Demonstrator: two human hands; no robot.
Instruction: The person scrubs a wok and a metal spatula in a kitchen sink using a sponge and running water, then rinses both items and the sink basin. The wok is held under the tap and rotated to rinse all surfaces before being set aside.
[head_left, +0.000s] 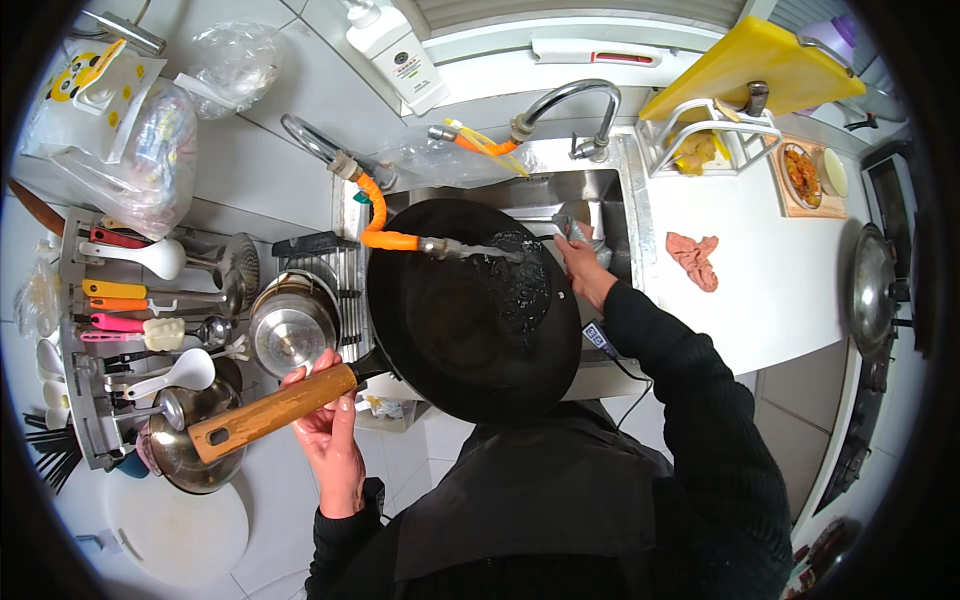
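A black wok (457, 322) rests over the steel sink (613, 225), its wooden handle (277, 411) pointing to the lower left. My left hand (330, 427) grips that handle near its inner end. From the orange faucet hose (382, 232) on the left, water (480, 251) runs into the wok and splashes on its right side. My right hand (585, 266) is at the wok's right rim, closed on a grey cloth (598, 241). Part of the cloth is hidden behind the fingers.
A second faucet (570, 94) arches behind the sink. On the right counter lie a pink cloth (691, 259) and a wooden tray (814, 206) with food. A yellow cutting board (750, 71) leans in a white rack (705, 165). A metal pot (294, 330) and hanging utensils (157, 292) are left.
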